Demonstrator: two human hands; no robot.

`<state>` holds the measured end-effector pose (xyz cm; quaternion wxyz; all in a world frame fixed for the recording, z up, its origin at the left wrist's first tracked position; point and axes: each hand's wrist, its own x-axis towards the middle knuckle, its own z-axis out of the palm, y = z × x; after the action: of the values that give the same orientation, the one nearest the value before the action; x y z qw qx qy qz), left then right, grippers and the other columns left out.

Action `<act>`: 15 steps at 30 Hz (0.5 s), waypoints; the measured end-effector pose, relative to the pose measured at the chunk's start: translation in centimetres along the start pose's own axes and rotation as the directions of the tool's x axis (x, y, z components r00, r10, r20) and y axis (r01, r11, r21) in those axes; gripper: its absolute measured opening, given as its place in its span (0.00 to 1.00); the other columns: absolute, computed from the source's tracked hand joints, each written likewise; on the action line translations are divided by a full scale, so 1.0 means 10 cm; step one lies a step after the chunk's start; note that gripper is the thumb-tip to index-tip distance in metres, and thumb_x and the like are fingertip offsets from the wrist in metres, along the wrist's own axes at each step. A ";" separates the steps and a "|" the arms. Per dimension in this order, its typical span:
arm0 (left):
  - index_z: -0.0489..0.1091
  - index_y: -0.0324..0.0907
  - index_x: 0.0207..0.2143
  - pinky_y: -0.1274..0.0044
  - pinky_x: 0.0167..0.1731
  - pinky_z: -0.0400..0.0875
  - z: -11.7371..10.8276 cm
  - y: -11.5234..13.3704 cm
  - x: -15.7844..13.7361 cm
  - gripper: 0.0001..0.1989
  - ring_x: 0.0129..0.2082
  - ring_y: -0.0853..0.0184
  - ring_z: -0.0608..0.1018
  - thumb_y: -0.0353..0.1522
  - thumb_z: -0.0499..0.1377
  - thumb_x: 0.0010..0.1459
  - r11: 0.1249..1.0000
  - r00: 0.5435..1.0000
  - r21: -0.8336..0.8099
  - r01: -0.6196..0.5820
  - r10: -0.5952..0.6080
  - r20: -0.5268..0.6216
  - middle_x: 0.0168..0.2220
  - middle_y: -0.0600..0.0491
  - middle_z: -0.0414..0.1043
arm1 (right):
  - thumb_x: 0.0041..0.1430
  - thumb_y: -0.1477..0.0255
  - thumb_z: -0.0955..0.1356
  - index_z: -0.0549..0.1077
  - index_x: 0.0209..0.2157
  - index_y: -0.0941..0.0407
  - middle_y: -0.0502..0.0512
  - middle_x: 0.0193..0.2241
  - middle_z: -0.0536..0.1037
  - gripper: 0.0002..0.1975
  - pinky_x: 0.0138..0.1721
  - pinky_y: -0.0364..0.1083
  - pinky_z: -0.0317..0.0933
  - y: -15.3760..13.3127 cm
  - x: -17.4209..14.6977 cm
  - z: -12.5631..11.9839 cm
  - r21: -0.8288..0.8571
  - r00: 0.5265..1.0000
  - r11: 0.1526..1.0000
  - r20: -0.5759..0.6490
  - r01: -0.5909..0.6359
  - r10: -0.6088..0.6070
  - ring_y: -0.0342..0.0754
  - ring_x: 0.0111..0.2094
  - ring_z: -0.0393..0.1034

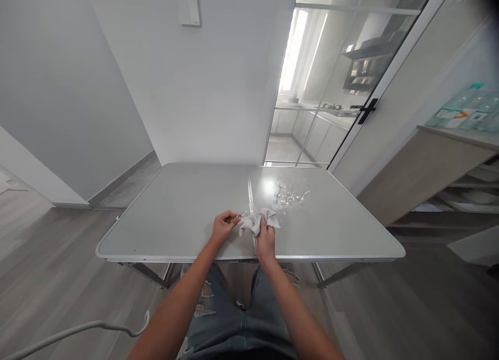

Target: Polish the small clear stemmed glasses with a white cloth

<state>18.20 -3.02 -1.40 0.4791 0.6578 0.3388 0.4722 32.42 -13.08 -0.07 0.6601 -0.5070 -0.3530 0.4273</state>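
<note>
My left hand (225, 226) is closed, thumb and fingers pinching the base end of a small clear stemmed glass (243, 214). The far part of that glass runs into a crumpled white cloth (251, 224) and is hidden there. My right hand (265, 239) grips the cloth from the right, its thumb pressed on top. Both hands are just above the near middle of the table, close to its centre seam. Several similar clear stemmed glasses (288, 195) are grouped beyond my right hand, too transparent to make out one by one.
The light grey folding table (187, 199) has a metal rim and stands against a white wall (202, 100). A glazed door (312, 84) with a black handle (367, 110) is behind it. Plastic bottles (463, 110) top a shelf unit at right. A white cable (86, 326) shows lower left.
</note>
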 end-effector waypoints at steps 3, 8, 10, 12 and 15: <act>0.77 0.38 0.31 0.78 0.30 0.63 -0.01 0.04 0.00 0.18 0.28 0.70 0.71 0.46 0.68 0.52 1.000 1.000 -0.029 0.006 -0.006 0.003 0.29 0.52 0.76 | 0.68 0.53 0.59 0.74 0.49 0.57 0.64 0.42 0.80 0.25 0.51 0.53 0.68 0.00 -0.15 0.02 -0.343 0.921 0.906 -0.207 0.248 -0.331 0.58 0.54 0.71; 0.77 0.38 0.31 0.78 0.30 0.63 -0.01 0.08 -0.01 0.16 0.27 0.70 0.70 0.43 0.68 0.51 0.998 0.999 -0.067 0.021 -0.018 0.040 0.28 0.53 0.75 | 0.67 0.74 0.60 0.67 0.60 0.56 0.66 0.60 0.71 0.21 0.67 0.60 0.55 -0.07 -0.14 -0.01 -0.579 0.734 0.498 0.290 0.646 -0.614 0.56 0.67 0.58; 0.77 0.38 0.31 0.78 0.30 0.63 -0.01 0.10 -0.02 0.13 0.28 0.70 0.70 0.40 0.67 0.51 0.997 0.998 -0.075 0.023 -0.019 0.052 0.28 0.53 0.74 | 0.63 0.81 0.59 0.68 0.59 0.55 0.63 0.62 0.70 0.24 0.68 0.60 0.52 -0.09 -0.06 -0.02 -0.558 0.619 0.311 0.528 0.769 -0.581 0.55 0.70 0.53; 0.76 0.38 0.30 0.78 0.31 0.63 -0.01 0.10 -0.02 0.11 0.27 0.70 0.70 0.38 0.65 0.51 0.997 0.999 -0.072 0.014 -0.010 0.053 0.27 0.54 0.73 | 0.59 0.85 0.58 0.68 0.59 0.56 0.62 0.61 0.71 0.28 0.68 0.61 0.51 -0.10 0.02 -0.03 -0.557 0.558 0.183 0.636 0.810 -0.533 0.54 0.70 0.52; 0.74 0.38 0.27 0.79 0.30 0.62 -0.01 0.09 -0.02 0.10 0.27 0.70 0.67 0.37 0.65 0.51 0.999 0.997 -0.045 -0.019 0.022 0.071 0.25 0.55 0.71 | 0.59 0.84 0.60 0.67 0.59 0.58 0.62 0.60 0.72 0.27 0.69 0.62 0.48 -0.16 0.13 -0.01 -0.596 0.562 0.096 0.676 0.797 -0.476 0.56 0.69 0.54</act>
<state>18.07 -3.42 -0.55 0.5005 0.6668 0.3041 0.4608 33.32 -12.15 1.50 0.3521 -0.4792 -0.7999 -0.0808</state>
